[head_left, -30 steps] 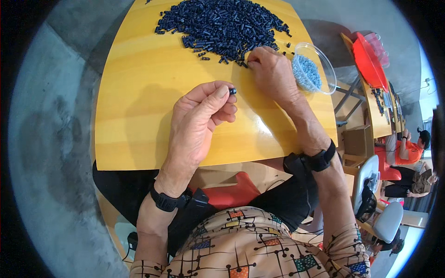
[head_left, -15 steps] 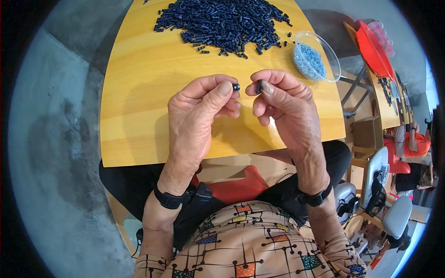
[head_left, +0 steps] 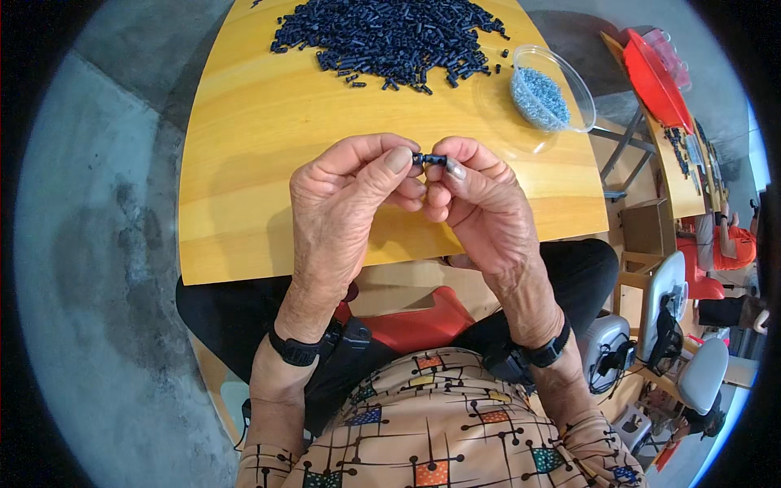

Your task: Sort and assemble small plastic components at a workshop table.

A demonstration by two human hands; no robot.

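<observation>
Fingers first: my left hand [head_left: 346, 203] has thumb and forefinger pinched shut on one end of a small dark blue plastic piece [head_left: 429, 159], and my right hand [head_left: 480, 207] pinches the other end, fingertips nearly touching across it. Both grips are clamped on that piece — or on two short pieces meeting end to end; at this size I can't tell which. It sits level in the air, above the near half of the bench [head_left: 244, 187], not resting on anything.

I judge this to be the joining step: two little tubular parts being pressed or fitted together between the fingertips. The next move, as I read it, calls for a straight, square push along the piece's axis with the pinch kept tight, since anything this small could slip out sideways.

Further out, the heap of dark blue pieces [head_left: 390, 37] spreads across the far side of the bench, with a few strays at its near edge. To its right, well apart from my hands, stands a clear plastic bowl [head_left: 579, 85] holding light blue beads [head_left: 537, 96]. Black wristbands sit on both wrists — beyond the bench edge, my lap and a patterned shirt.
</observation>
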